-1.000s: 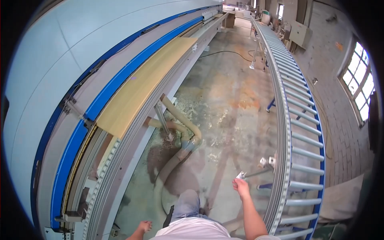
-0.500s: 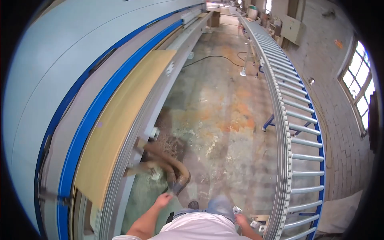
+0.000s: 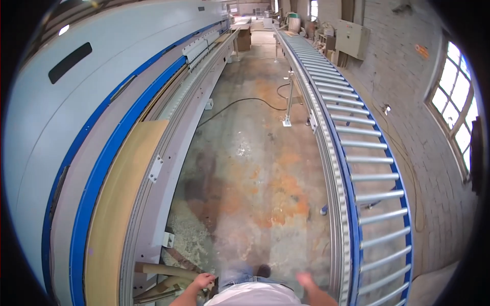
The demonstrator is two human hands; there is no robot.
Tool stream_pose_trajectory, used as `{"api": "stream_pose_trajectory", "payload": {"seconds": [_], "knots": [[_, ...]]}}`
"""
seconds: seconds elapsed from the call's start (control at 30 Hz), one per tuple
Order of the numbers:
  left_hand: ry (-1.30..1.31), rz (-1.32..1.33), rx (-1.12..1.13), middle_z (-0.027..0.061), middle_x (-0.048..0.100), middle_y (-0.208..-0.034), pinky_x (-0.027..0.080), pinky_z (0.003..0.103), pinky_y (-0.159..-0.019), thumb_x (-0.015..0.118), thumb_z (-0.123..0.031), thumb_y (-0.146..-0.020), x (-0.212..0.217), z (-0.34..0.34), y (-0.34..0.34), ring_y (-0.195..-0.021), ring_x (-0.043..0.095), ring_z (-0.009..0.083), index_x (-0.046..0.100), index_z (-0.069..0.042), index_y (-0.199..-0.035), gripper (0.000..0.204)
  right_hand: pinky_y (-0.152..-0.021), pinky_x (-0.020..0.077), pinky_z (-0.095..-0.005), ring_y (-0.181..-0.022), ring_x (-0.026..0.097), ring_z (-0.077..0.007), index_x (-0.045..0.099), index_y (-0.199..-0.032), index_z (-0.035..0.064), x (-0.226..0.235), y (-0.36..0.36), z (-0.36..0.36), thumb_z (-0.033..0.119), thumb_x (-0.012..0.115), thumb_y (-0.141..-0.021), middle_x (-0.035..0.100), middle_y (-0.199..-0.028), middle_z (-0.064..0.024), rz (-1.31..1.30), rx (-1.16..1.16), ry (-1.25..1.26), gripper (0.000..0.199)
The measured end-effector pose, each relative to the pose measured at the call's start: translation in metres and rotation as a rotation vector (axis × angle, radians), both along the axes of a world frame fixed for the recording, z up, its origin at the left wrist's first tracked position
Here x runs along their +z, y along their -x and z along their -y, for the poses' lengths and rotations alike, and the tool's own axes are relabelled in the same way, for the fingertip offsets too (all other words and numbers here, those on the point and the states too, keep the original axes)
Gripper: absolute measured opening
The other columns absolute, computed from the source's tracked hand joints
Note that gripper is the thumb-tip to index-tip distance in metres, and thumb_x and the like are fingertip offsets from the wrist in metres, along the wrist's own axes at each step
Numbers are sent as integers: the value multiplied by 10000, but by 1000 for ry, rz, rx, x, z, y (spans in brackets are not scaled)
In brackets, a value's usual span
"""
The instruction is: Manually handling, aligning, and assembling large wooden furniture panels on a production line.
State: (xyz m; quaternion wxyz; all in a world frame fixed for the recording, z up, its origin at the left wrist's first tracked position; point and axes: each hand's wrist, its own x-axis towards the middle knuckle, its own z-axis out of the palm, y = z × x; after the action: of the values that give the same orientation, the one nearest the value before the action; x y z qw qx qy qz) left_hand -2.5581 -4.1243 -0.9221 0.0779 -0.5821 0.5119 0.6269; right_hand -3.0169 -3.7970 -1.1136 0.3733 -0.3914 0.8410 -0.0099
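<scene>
I observe the left grip loosely curled, apparently empty, beside the tan tubular hose, near left; right grip blurred, cannot tell. Advise clearing the blue-railed, silver-roller conveyor.

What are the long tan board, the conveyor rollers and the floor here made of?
The board seems wood or wood-based, smooth: it is tan and faintly streaked. The rollers look like polished metal, judging by their bright silvery highlights. The floor is probably concrete, worn and patchy with orange stains.
</scene>
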Motion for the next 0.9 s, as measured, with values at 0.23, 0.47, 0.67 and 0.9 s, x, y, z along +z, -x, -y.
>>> {"api": "stream_pose_trajectory", "payload": {"seconds": [0.23, 0.47, 0.67, 0.9], "knots": [[-131, -90, 593, 83, 682, -807, 504, 335, -611, 632, -263, -910, -51, 96, 55, -676, 657, 205, 650, -19, -990, 257, -643, 501, -318, -739, 620, -150, 700, -1009, 70, 167, 231, 420, 235, 599, -904, 687, -860, -40, 383, -673, 534, 220], [313, 10, -145, 97, 673, -769, 498, 362, -619, 629, -338, -884, -76, 360, 235, -670, 641, 227, 649, -29, -904, 311, -723, 509, -371, -819, 632, -190, 712, -927, 35, 155, 298, 570, 328, 634, -875, 694, -887, -92, 198, -450, 335, 307], [448, 21, -38, 83, 665, -772, 492, 321, -684, 607, -368, -884, -4, 672, 447, -711, 607, 178, 683, -13, -922, 365, -466, 435, -323, -540, 581, -157, 675, -765, 31, 135, 392, 648, 329, 645, -843, 631, -689, -75, 379, -1009, 235, 309], [378, -93, 314, 37, 669, -814, 488, 289, -687, 632, -318, -884, 23, 928, 666, -732, 593, 129, 696, -34, -1013, 319, -408, 391, -319, -475, 539, -154, 641, -775, 46, 103, 558, 852, 257, 666, -830, 606, -654, -51, 716, -1272, 122, 220]]}}
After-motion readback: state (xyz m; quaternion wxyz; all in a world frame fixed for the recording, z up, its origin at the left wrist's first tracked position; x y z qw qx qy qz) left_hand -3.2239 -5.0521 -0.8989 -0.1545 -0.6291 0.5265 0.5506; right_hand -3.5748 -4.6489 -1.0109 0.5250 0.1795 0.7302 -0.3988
